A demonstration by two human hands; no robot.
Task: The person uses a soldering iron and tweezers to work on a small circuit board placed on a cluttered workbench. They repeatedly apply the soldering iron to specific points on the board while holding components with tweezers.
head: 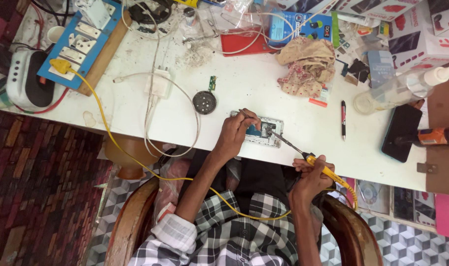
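An opened phone point(276, 139) with its circuit board showing lies near the front edge of the white table point(234, 88). My left hand point(235, 133) rests on the phone's left part and pinches a thin metal tool point(244, 114), tweezers or wire, I cannot tell which. My right hand point(310, 180) is off the table edge, gripping the yellow handle of a soldering iron point(319, 166). Its thin metal tip point(274, 133) touches the board inside the phone. The iron's yellow cable point(106, 123) runs across my lap to a plug on the left.
A blue socket board point(81, 42) sits far left, with a white charger point(159, 83) and a round black disc point(204, 102) nearby. A crumpled cloth point(305, 66), pen point(342, 118), clear bottle point(402, 88), black phone point(402, 132) and boxes point(416, 34) fill the right side.
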